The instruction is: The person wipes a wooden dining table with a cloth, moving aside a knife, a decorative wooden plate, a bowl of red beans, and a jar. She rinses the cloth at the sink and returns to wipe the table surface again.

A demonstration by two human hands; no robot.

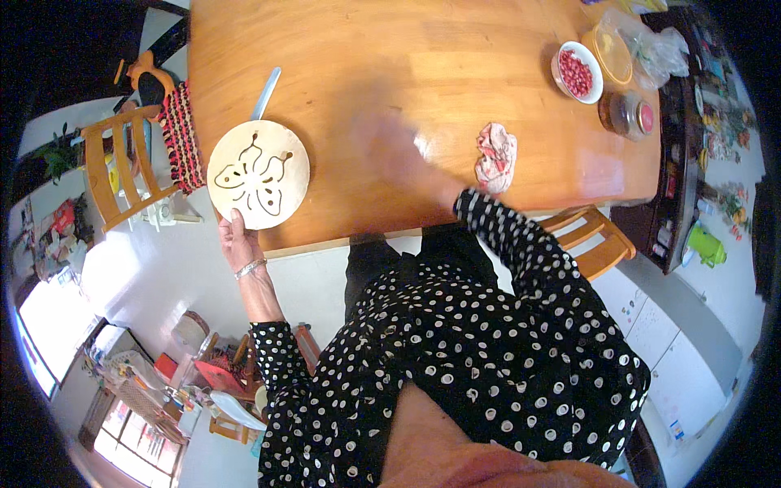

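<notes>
At the near left corner of the table lies a round, pale wooden board [285, 199] with a butterfly pattern cut or drawn in dark lines. My left hand [237, 244] grips its near rim, thumb on top and fingers mostly hidden below. A knife [267, 93] with a silvery blade-like end sticks out from beyond the board's far edge; its other end is covered. My right hand [394, 150] is smeared by motion over the middle of the table, so its fingers cannot be made out. To its right sits a crumpled white and red cloth [496, 159].
On the far right of the wooden table [342, 41] stand a white bowl [598, 79] of red seeds, a yellowish tub [612, 53], a jar [622, 114] and a clear plastic bag [659, 53]. Wooden chairs [122, 167] flank the table's left and near sides.
</notes>
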